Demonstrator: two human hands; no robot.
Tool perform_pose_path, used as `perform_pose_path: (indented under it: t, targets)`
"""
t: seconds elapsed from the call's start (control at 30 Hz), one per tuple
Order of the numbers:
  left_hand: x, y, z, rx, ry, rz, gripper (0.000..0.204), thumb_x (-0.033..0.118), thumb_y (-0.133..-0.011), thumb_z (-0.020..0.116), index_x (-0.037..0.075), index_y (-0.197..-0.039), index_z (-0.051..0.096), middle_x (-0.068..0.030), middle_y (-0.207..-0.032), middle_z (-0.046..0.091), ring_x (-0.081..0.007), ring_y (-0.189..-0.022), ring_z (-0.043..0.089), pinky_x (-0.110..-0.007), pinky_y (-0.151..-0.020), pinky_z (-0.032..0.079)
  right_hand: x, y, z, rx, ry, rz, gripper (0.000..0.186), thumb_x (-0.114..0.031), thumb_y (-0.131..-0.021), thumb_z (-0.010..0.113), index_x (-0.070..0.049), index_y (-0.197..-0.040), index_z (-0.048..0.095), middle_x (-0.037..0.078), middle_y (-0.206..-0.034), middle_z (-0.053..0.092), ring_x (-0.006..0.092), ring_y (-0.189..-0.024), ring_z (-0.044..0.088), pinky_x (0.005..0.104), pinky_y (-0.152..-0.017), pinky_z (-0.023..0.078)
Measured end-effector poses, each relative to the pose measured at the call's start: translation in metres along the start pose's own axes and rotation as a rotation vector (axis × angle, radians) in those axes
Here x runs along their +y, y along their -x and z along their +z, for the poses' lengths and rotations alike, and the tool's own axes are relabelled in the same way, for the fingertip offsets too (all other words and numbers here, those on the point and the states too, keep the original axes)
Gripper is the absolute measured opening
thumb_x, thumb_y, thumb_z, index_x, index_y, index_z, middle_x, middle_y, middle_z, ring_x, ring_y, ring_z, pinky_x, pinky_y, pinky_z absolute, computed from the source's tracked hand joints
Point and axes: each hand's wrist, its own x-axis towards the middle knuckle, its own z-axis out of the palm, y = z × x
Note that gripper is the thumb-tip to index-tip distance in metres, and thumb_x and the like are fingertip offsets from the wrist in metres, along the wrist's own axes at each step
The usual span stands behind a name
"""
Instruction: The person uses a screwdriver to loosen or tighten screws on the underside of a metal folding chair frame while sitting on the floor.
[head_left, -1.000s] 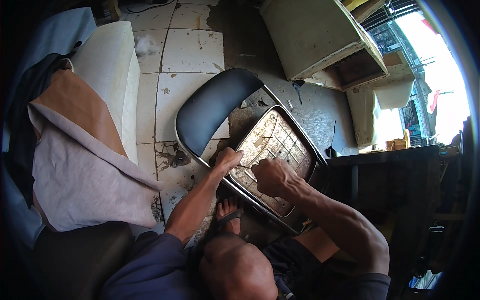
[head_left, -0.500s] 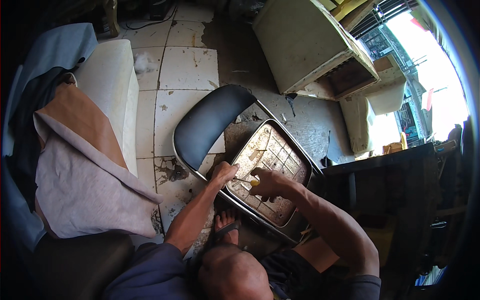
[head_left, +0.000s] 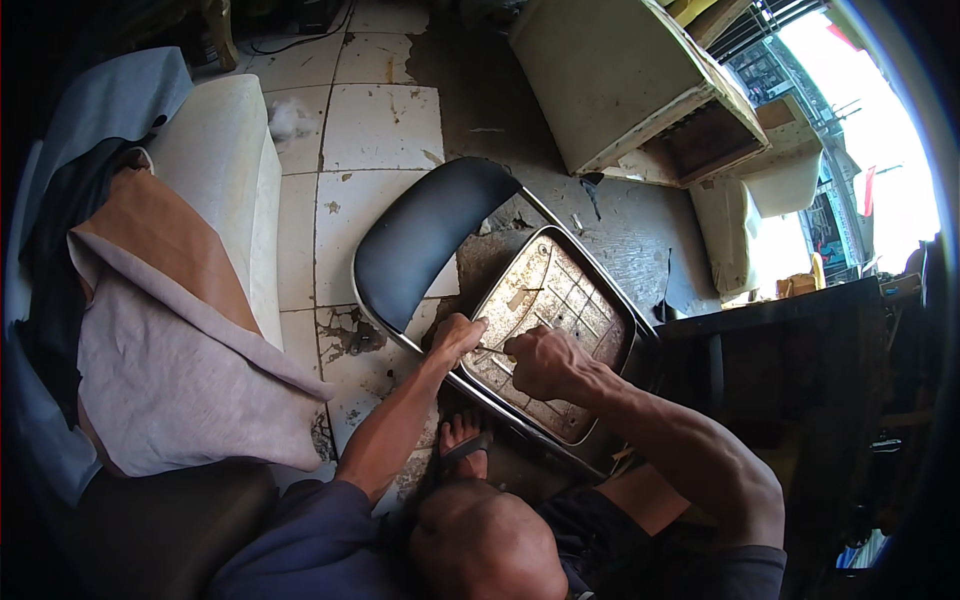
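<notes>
A chair with a curved black padded backrest (head_left: 425, 240) and a shiny metal frame (head_left: 562, 228) lies tipped before me. The rusty, ribbed underside of its seat (head_left: 575, 300) faces up. My left hand (head_left: 457, 338) is closed at the seat's near left rim, the thumb beside the tip of a thin metal screwdriver shaft (head_left: 491, 350). My right hand (head_left: 552, 366) is wrapped round the screwdriver's handle, which it now hides. The shaft points left, toward my left hand. What my left fingers touch under the rim is hidden.
Brown and greyish cloth-backed upholstery material (head_left: 190, 370) drapes over a pale cushioned piece (head_left: 215, 150) at the left. A worn cream furniture box (head_left: 620, 90) stands at the far right. Dark furniture (head_left: 770, 370) is close on the right. My sandalled foot (head_left: 464, 445) is beside the chair.
My right hand has turned and its fingers have closed more tightly round the handle, covering the yellow part seen before. My left hand stays at the rim; the whole view has shifted slightly.
</notes>
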Motion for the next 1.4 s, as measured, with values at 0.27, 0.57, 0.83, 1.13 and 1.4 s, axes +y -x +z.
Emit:
perform_pose_path:
  t: [0.27, 0.57, 0.83, 1.13, 1.4]
  targets:
    - [-0.007, -0.004, -0.003, 0.034, 0.099, -0.013, 0.06, 0.044, -0.09, 0.066, -0.011, -0.113, 0.062, -0.0189, -0.101, 0.067, -0.0224, -0.082, 0.063, -0.037, -0.065, 0.049, 0.066, 0.001, 0.014, 0.022, -0.131, -0.068, 0.036, -0.013, -0.085, 0.052, -0.003, -0.116, 0.065, 0.02, -0.093, 0.071, 0.0356, -0.088, 0.07, 0.0445, -0.07, 0.055]
    - [-0.004, -0.007, -0.006, -0.154, 0.313, 0.006, 0.055, 0.036, -0.093, 0.065, -0.008, -0.126, 0.059, -0.019, -0.118, 0.066, -0.0242, -0.107, 0.064, -0.038, -0.091, 0.05, 0.206, 0.017, 0.114, 0.346, -0.367, 0.107, 0.021, -0.025, -0.084, 0.064, -0.008, -0.095, 0.063, 0.019, -0.087, 0.07, 0.0403, -0.08, 0.069, 0.05, -0.069, 0.054]
    - [0.087, -0.092, -0.007, -0.32, 0.268, -0.016, 0.047, 0.026, -0.096, 0.064, -0.003, -0.132, 0.056, -0.0156, -0.117, 0.067, -0.0223, -0.1, 0.068, -0.035, -0.087, 0.056, 0.187, -0.102, 0.131, 0.794, -0.542, -0.052, 0.024, -0.024, -0.089, 0.064, -0.013, -0.11, 0.063, 0.011, -0.088, 0.068, 0.0281, -0.087, 0.062, 0.0436, -0.088, 0.04]
    - [0.148, -0.14, 0.022, -0.267, 0.241, 0.187, 0.042, 0.02, -0.093, 0.07, -0.002, -0.127, 0.058, -0.0107, -0.105, 0.067, -0.0169, -0.096, 0.066, -0.034, -0.081, 0.057, 0.177, -0.149, 0.128, 0.837, -0.646, 0.109, 0.018, -0.027, -0.093, 0.063, -0.009, -0.095, 0.066, 0.014, -0.079, 0.067, 0.0298, -0.084, 0.062, 0.0488, -0.089, 0.038]
    - [0.131, -0.164, 0.015, -0.3, 0.092, 0.206, 0.04, 0.021, -0.093, 0.068, -0.003, -0.124, 0.06, -0.0114, -0.106, 0.067, -0.0188, -0.094, 0.065, -0.034, -0.085, 0.054, 0.189, -0.127, 0.143, 0.918, -0.774, 0.192, 0.018, -0.019, -0.09, 0.064, -0.003, -0.088, 0.056, 0.017, -0.074, 0.064, 0.0302, -0.074, 0.059, 0.0446, -0.076, 0.041]
